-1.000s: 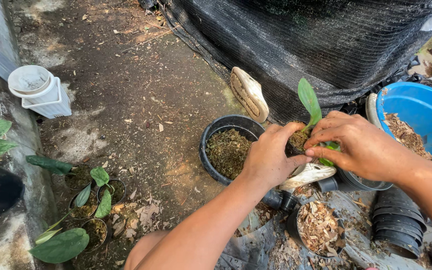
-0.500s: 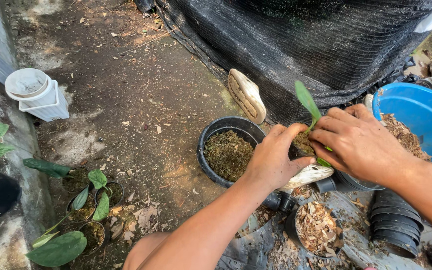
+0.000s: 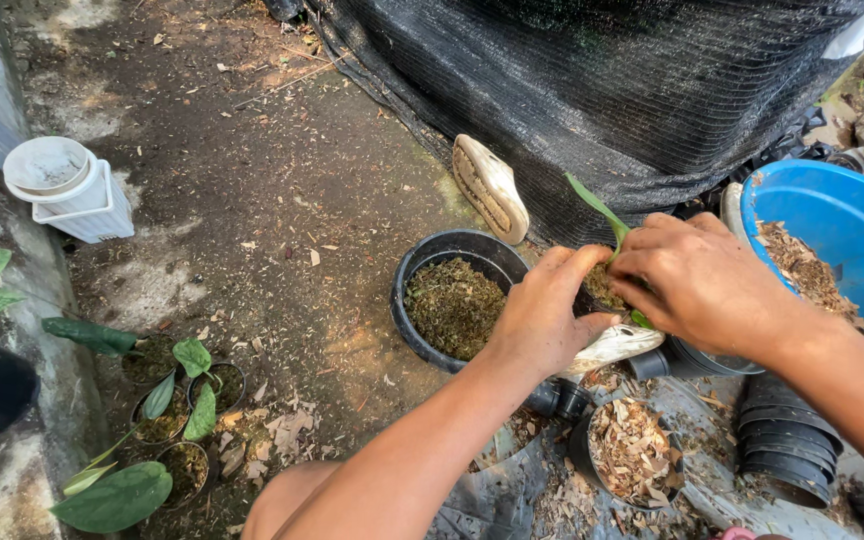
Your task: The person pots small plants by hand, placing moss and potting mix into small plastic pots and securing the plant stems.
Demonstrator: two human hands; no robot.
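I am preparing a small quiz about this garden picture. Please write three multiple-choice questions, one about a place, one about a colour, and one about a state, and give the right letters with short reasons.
1. Where is the big black pot of soil?
A. to the left of both hands
B. inside the blue tub
C. on top of the white container

2. What colour is the tub at the right edge?
A. red
B. blue
C. yellow

3. What are the hands doing with the small plant?
A. resting flat on the ground
B. pressing around its base, both together
C. holding it high above the pots

Answers:
1. A, the pot stands on the ground just left of the left hand.
2. B, its rim and wall are plainly blue.
3. B, the left hand and right hand close around the soil under the green leaf.
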